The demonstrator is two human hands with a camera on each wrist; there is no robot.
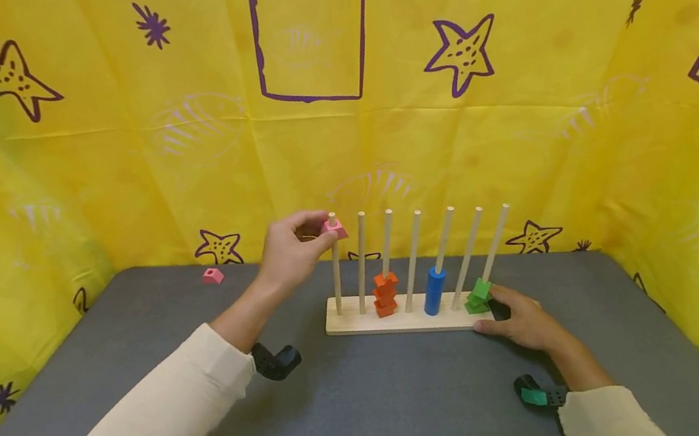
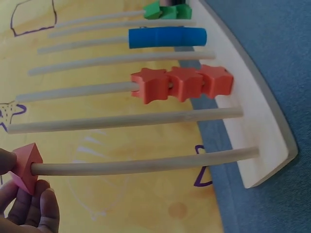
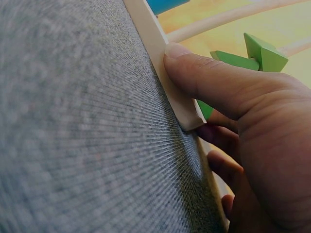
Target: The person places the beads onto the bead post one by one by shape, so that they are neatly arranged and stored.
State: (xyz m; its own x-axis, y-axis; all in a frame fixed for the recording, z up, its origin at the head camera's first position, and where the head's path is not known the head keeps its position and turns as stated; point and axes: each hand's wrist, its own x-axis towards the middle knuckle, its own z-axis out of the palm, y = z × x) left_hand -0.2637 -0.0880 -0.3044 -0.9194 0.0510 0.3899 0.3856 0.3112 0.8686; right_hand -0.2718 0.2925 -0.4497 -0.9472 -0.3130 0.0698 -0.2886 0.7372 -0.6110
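My left hand (image 1: 296,248) pinches a pink block (image 2: 28,167) between thumb and fingers. The block is around the top of the leftmost peg (image 2: 146,167), whose tip pokes out just above it in the head view. At the other end, my right hand (image 1: 524,317) grips the wooden base (image 1: 402,322) of the peg stand, thumb on its front edge. Three red-orange star blocks (image 2: 184,83) sit low on the third peg. A blue cylinder stack (image 1: 434,291) is on the fifth, and green angular blocks (image 1: 479,295) lie tilted on the rightmost.
A loose pink block (image 1: 213,275) lies on the grey table (image 1: 382,413) behind and left of the stand. Yellow printed cloth (image 1: 337,143) hangs close behind the table and along both sides. Several bare pegs (image 1: 414,261) stand upright between the filled ones.
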